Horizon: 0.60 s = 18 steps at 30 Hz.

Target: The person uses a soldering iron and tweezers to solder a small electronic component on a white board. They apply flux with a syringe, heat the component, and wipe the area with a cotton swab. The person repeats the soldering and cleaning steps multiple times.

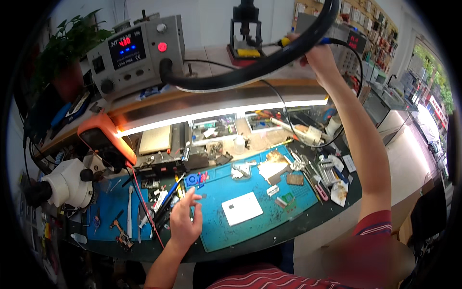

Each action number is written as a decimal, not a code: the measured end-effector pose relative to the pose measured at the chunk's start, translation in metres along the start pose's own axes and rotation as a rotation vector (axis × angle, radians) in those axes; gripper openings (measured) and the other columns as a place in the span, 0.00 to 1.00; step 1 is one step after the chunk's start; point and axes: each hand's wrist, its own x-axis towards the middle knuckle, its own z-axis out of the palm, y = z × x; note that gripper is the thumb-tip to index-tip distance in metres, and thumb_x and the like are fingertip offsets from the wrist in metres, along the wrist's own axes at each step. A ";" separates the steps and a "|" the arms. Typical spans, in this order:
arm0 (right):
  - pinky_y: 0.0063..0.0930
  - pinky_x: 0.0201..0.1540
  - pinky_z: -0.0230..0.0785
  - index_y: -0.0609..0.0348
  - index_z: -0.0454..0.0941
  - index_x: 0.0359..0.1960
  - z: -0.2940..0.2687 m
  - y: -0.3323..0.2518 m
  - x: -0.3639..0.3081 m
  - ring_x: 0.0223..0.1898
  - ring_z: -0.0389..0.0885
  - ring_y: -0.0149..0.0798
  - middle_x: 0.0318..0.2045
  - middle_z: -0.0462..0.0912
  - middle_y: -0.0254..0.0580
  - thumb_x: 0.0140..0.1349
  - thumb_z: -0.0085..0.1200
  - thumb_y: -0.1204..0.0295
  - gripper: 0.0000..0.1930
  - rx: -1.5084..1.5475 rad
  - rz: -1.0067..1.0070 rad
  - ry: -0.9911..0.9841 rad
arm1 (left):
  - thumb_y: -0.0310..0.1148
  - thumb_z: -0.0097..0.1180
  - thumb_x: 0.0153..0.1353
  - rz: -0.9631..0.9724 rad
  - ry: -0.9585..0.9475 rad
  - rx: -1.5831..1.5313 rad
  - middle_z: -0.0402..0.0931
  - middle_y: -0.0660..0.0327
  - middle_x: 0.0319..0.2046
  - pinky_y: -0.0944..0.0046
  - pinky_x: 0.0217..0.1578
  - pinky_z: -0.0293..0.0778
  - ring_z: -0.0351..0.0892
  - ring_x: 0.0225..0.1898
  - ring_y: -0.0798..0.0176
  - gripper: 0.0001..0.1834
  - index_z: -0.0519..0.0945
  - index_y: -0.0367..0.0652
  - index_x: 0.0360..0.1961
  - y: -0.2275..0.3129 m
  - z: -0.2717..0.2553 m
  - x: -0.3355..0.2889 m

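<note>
Well beyond the blue mat [216, 229], right hand [320, 55] clamped around a soldering iron [285, 42], left hand [185, 221] by the mat's left edge, fingers apart.

Red digits [124, 42] and white lettering [126, 63] on a grey station [145, 54]

Green plant [71, 34] at upper left

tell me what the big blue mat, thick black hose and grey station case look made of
Big blue mat: probably rubber or silicone, matte; a thin, flat sheet with little shine.
Thick black hose: likely rubber or plastic, slight sheen; it bends smoothly.
Grey station case: perhaps painted metal, satin; flat panels, though plastic is possible.
</note>
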 end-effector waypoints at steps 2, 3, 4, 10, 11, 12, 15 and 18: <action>0.19 0.26 0.70 0.61 0.88 0.37 0.008 -0.003 -0.007 0.26 0.87 0.26 0.27 0.89 0.36 0.67 0.64 0.60 0.15 0.039 0.065 0.016 | 0.17 0.60 0.62 -0.030 0.007 0.023 0.86 0.54 0.44 0.55 0.42 0.78 0.84 0.36 0.54 0.30 0.72 0.36 0.67 -0.003 -0.005 -0.001; 0.19 0.23 0.66 0.63 0.88 0.36 0.007 -0.006 -0.009 0.23 0.83 0.25 0.25 0.87 0.37 0.65 0.64 0.60 0.16 0.020 0.095 0.087 | 0.19 0.60 0.65 -0.052 0.075 0.014 0.86 0.57 0.37 0.56 0.39 0.77 0.83 0.32 0.56 0.22 0.78 0.36 0.61 0.002 -0.004 0.001; 0.20 0.23 0.64 0.64 0.88 0.36 -0.001 -0.007 -0.015 0.22 0.81 0.25 0.24 0.86 0.37 0.65 0.65 0.60 0.16 0.074 0.083 0.123 | 0.21 0.60 0.66 -0.032 0.029 0.038 0.85 0.58 0.34 0.56 0.38 0.75 0.82 0.31 0.56 0.17 0.80 0.37 0.57 0.002 -0.007 0.001; 0.18 0.24 0.57 0.63 0.85 0.52 -0.057 -0.009 -0.104 0.25 0.73 0.21 0.29 0.83 0.35 0.72 0.58 0.59 0.19 0.295 0.043 0.047 | 0.32 0.57 0.74 -0.041 -0.163 -0.022 0.78 0.66 0.16 0.58 0.30 0.69 0.78 0.22 0.61 0.11 0.87 0.40 0.36 -0.003 -0.015 -0.002; 0.17 0.23 0.59 0.64 0.85 0.55 -0.065 -0.007 -0.126 0.25 0.75 0.22 0.32 0.85 0.38 0.72 0.57 0.62 0.19 0.299 0.033 0.016 | 0.31 0.57 0.74 -0.045 -0.132 0.008 0.79 0.65 0.18 0.59 0.29 0.70 0.79 0.23 0.61 0.10 0.87 0.40 0.39 -0.003 -0.009 -0.002; 0.17 0.22 0.60 0.64 0.84 0.58 -0.074 -0.005 -0.149 0.25 0.78 0.23 0.35 0.86 0.41 0.72 0.56 0.65 0.19 0.298 0.025 -0.012 | 0.29 0.57 0.73 -0.098 -0.119 0.043 0.82 0.64 0.23 0.59 0.29 0.71 0.80 0.25 0.61 0.08 0.87 0.40 0.42 0.008 -0.001 0.000; 0.16 0.26 0.65 0.65 0.79 0.64 -0.094 -0.002 -0.208 0.30 0.79 0.26 0.38 0.84 0.44 0.75 0.54 0.64 0.22 0.286 0.080 -0.080 | 0.26 0.59 0.69 0.064 -0.151 -0.048 0.85 0.60 0.34 0.58 0.32 0.74 0.81 0.30 0.59 0.09 0.86 0.41 0.48 0.043 0.012 0.016; 0.17 0.28 0.66 0.66 0.78 0.65 -0.113 0.000 -0.235 0.29 0.78 0.27 0.38 0.84 0.45 0.75 0.53 0.64 0.22 0.405 0.116 -0.080 | 0.25 0.62 0.64 0.347 -0.438 0.051 0.85 0.60 0.39 0.58 0.37 0.77 0.83 0.35 0.58 0.12 0.85 0.42 0.49 0.062 0.030 0.044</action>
